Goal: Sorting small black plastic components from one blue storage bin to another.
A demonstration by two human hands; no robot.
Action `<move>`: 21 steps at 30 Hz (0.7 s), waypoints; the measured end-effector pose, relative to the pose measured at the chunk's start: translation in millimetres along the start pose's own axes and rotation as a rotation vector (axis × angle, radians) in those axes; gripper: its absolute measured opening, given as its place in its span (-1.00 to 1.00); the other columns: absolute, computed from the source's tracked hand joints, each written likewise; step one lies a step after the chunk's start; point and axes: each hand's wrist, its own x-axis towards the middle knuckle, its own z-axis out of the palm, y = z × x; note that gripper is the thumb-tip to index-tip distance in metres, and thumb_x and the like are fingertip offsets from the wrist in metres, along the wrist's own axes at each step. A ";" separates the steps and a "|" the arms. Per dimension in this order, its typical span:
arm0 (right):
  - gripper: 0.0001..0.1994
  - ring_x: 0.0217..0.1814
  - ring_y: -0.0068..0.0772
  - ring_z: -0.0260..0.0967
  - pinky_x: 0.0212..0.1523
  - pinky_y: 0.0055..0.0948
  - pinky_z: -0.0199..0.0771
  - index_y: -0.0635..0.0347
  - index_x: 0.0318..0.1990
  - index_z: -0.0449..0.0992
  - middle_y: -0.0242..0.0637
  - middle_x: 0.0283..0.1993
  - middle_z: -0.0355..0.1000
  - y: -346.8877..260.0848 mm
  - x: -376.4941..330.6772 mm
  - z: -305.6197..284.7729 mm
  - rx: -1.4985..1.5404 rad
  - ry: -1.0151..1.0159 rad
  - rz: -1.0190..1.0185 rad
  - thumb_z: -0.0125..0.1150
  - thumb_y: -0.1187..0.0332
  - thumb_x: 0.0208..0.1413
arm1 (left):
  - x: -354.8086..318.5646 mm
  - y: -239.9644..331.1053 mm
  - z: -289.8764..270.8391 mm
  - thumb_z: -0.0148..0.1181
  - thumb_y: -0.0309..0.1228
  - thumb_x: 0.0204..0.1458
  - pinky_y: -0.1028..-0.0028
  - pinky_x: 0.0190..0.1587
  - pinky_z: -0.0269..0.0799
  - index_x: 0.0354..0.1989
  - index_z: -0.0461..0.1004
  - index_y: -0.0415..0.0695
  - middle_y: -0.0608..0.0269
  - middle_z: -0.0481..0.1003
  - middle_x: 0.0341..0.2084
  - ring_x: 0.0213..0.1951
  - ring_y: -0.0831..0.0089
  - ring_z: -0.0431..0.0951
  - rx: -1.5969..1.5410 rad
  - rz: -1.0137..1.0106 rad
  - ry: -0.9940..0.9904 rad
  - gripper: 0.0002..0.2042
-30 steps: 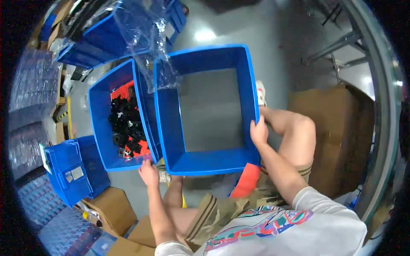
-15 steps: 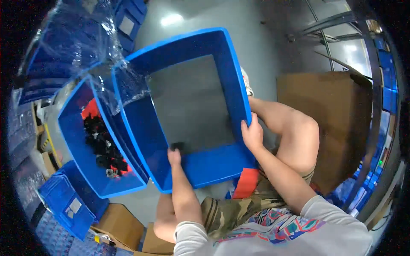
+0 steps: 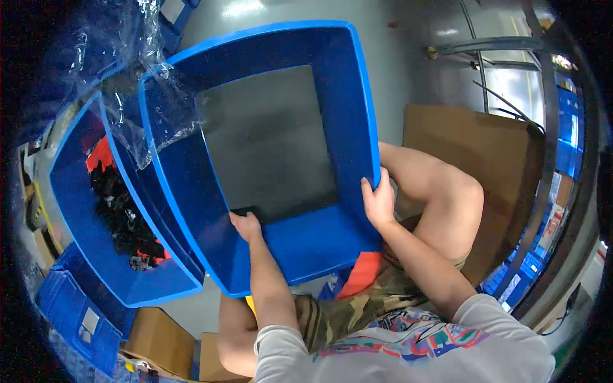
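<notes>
Inside large blue bin (image 3: 325, 239) at centre, holding left hand (image 3: 246, 226) low by grey base (image 3: 268, 147); cannot tell state of left fingers. Pinching right rim (image 3: 373, 127) between thumb and fingers of right hand (image 3: 381, 204). Apparently working at base, calling next for steady rim. On grey floor (image 3: 389, 70): cardboard box (image 3: 469, 153) right, second blue bin (image 3: 89, 223) with black parts (image 3: 121, 204) left.

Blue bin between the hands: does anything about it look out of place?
Yes. Loose clear plastic film drapes across the far left corner of the blue bin, and part seems to dip inside. It looks odd because it crosses the otherwise bare rim. No damage to the bin shows.
</notes>
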 end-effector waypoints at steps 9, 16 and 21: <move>-0.65 -0.22 0.17 0.37 -0.23 -0.03 0.35 0.11 -0.01 0.24 0.07 -0.28 0.42 3.1 2.0 1.0 0.020 0.022 -0.031 0.06 0.29 0.03 | 17.0 1.5 -8.2 0.15 -0.40 -0.21 0.21 0.11 0.20 0.13 0.14 -0.31 -0.22 0.27 -0.01 0.04 -0.06 0.27 0.072 0.011 -0.042 -0.36; -0.68 -0.26 0.09 0.40 -0.25 -0.15 0.37 0.17 -0.03 0.25 0.05 -0.33 0.43 7.2 2.1 -0.1 0.017 0.008 -0.032 0.06 0.35 0.04 | 17.0 8.1 -18.3 0.21 -0.33 -0.23 0.26 0.10 0.20 0.05 0.24 -0.31 -0.15 0.34 -0.03 0.03 -0.01 0.32 0.065 -0.034 -0.091 -0.40; -0.66 -0.20 0.14 0.38 -0.21 -0.13 0.36 0.17 -0.02 0.25 0.08 -0.28 0.42 10.5 3.7 -3.6 0.029 0.003 -0.035 0.05 0.35 0.04 | 9.8 14.3 -22.7 0.20 -0.31 -0.19 0.25 0.05 0.24 -0.03 0.27 -0.35 -0.14 0.38 -0.11 -0.04 0.01 0.38 0.038 -0.009 -0.059 -0.46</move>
